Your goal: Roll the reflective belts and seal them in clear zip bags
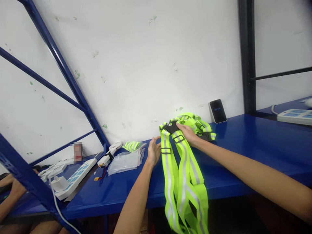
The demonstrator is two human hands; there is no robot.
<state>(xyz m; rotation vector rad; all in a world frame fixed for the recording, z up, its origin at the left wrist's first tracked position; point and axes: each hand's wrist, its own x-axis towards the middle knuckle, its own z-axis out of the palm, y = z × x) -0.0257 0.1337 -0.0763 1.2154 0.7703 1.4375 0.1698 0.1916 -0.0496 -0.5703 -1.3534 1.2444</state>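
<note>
A neon yellow reflective vest [168, 169] made of straps with silver stripes lies over the front edge of the blue table, its lower straps hanging down. My right hand [188, 134] pinches it at a black piece near the top, thumb on the front. My left hand [153, 151] is beside the left strap, fingers stretched out towards it; whether the fingertips touch the strap I cannot tell. Black slide buckles [178, 139] sit on the straps. Behind my right hand, more bunched yellow straps [195, 122] lie in a heap.
On the blue table [255, 146], clear plastic bags [125, 161], a folded yellow strap bundle [132, 146] and a white handheld fan [107, 157] lie to the left. A small black-screened device [218, 111] leans on the wall. Power strips [76, 178] and another person's arm [14, 191] are beyond the rack post.
</note>
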